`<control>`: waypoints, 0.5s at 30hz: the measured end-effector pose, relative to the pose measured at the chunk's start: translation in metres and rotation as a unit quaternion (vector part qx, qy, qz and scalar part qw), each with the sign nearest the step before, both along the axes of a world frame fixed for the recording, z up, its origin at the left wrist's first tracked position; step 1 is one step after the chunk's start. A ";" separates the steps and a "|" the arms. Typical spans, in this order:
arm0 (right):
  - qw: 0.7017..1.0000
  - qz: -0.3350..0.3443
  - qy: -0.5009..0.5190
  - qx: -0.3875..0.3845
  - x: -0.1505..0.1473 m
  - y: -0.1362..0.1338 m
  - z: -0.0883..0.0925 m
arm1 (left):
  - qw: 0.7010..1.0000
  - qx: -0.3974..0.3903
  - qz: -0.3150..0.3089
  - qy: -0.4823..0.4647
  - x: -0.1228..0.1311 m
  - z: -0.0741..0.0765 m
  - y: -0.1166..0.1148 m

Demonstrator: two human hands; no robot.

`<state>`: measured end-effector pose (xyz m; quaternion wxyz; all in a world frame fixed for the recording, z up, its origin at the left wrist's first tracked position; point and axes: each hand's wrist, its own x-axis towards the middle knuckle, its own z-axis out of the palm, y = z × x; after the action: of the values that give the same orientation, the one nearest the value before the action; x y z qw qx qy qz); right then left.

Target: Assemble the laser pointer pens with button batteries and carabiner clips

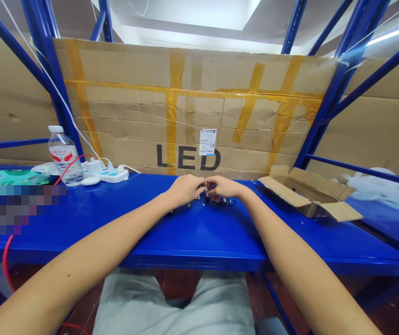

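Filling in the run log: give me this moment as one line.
left hand and right hand: fingertips together on a small part | small metal parts on blue shelf beneath | open cardboard box to right

Glossy blue metal counter (192,232), uniform colour; blue steel rack uprights (320,116) to match. Brown corrugated cardboard backing sheet (143,116), criss-crossed with yellow-tan tape, printed "LED" in black, white label. Open brown cardboard box (311,195). Clear plastic water bottle (64,158), white cap, red-and-white label. White power strip (110,174) with pale blue switches. Red cable (67,168). Small silvery and dark parts (199,199). Teal-green flat packet (14,177). White crumpled plastic (384,188).
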<state>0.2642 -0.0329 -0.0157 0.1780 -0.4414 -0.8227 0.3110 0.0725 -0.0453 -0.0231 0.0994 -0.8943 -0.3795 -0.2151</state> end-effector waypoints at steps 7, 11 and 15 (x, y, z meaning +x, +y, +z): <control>0.997 0.008 0.071 -0.026 0.002 0.000 0.003 | 1.000 -0.005 -0.029 -0.010 0.002 -0.002 -0.002; 0.996 -0.007 0.091 -0.015 0.003 0.002 0.003 | 1.000 -0.013 -0.028 0.003 0.000 0.002 -0.005; 0.997 -0.028 0.069 -0.009 0.003 0.002 0.002 | 1.000 -0.009 -0.018 0.014 -0.001 0.003 -0.005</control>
<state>0.2676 -0.0312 -0.0138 0.2389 -0.4437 -0.7926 0.3432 0.0716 -0.0504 -0.0198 0.0926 -0.9048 -0.3639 -0.2007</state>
